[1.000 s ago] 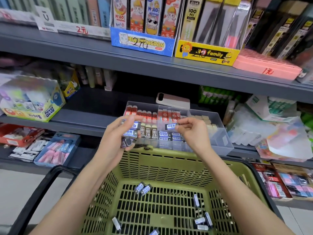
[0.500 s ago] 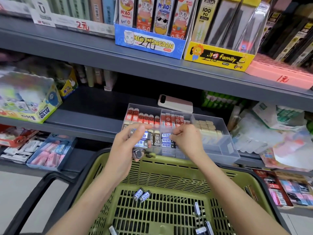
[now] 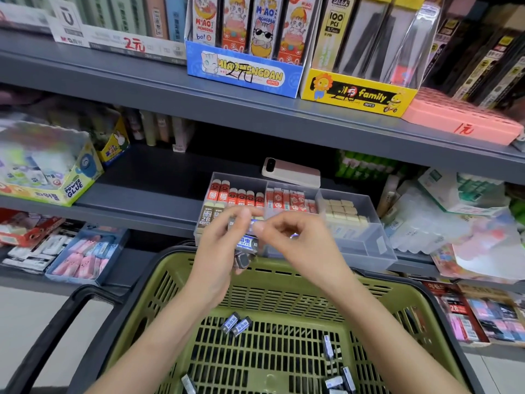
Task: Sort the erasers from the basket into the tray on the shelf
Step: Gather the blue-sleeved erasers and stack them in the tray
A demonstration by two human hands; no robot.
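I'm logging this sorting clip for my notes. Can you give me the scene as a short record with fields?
left hand: grips a few erasers above the basket's far rim
right hand: fingertips at the top eraser; grip too blurred to tell
basket: green, loose erasers on its floor
tray: clear, on the shelf, compartments partly filled
phone: behind the tray

Blue-labelled erasers (image 3: 236, 325) loose on the green basket's (image 3: 284, 292) floor; clear divided tray (image 3: 365, 247) just behind, partly full.
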